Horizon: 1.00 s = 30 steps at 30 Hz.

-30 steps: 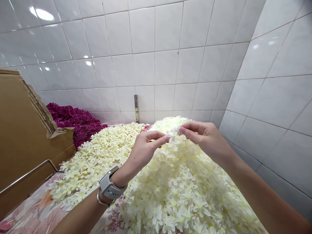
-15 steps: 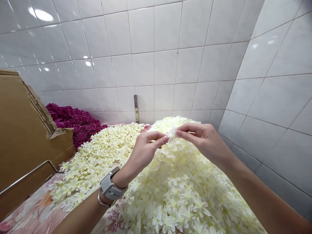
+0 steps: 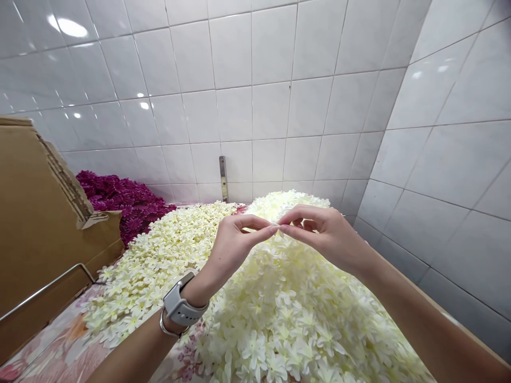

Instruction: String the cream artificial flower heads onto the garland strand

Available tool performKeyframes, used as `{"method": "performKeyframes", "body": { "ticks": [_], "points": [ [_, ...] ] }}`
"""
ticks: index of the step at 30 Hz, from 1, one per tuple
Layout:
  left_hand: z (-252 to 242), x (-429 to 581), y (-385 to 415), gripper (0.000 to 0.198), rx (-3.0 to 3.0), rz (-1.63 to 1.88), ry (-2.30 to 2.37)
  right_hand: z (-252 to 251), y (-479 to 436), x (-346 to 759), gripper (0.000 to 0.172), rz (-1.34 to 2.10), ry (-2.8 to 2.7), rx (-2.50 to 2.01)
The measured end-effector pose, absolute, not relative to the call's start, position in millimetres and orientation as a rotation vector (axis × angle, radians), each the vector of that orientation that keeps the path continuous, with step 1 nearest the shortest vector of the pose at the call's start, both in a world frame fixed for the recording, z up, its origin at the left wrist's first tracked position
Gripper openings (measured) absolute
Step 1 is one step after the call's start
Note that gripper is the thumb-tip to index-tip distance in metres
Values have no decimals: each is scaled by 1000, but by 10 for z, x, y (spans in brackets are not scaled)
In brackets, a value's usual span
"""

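Note:
My left hand, a watch on its wrist, is closed in a pinch at the middle of the view. Its fingertips almost meet those of my right hand, which is pinched as well. Between them sits a small white artificial flower, mostly hidden by the fingers and hard to tell from the white behind. Under and behind both hands rises a large heap of white flowers with pale yellow centres.
A lower spread of cream flowers lies to the left, with purple flowers behind it. A cardboard box and a bent metal rod stand at far left. White tiled walls close off the back and right. Floral cloth lies underneath.
My right hand has moved slightly left and down, bringing its fingertips against the left ones. The white petals that showed between the hands are now mostly covered.

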<state>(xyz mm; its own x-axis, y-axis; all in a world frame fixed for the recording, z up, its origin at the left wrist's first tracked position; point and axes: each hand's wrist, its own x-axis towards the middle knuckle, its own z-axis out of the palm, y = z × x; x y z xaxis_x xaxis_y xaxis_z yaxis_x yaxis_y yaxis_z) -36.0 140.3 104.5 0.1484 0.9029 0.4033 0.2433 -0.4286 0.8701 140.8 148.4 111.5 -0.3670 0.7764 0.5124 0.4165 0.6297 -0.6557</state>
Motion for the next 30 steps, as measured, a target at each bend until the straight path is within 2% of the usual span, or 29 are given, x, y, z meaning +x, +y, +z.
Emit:
{"method": "performKeyframes", "body": {
  "ticks": [2,6,8,11,14,24,30],
  "points": [
    [1062,-366,1408,16,1784,1325,1124,1116,1521,1440,26,485,-1889,-991],
    [1057,-376,1445,18,1868,1350,1252,1045,1691,1528,31,-5,-1711,-1167],
    [1033,-375,1470,22,1960,1314,1356,976,1779,1538,38,-112,-1782,-1182],
    [1004,-366,1496,34,2029,1227,1478,886,1848,1501,31,-114,-1892,-1180],
    [1007,-354,1501,37,1992,1216,1500,858,1847,1460,26,-122,-1869,-1177],
    [1236,-697,1541,26,1959,1371,1563,927,1811,1478,50,-72,-1773,-1287],
    [1520,-1542,1584,25,1811,1757,1790,1065,1521,1443,26,-265,-1484,-1101]
  ]
}}
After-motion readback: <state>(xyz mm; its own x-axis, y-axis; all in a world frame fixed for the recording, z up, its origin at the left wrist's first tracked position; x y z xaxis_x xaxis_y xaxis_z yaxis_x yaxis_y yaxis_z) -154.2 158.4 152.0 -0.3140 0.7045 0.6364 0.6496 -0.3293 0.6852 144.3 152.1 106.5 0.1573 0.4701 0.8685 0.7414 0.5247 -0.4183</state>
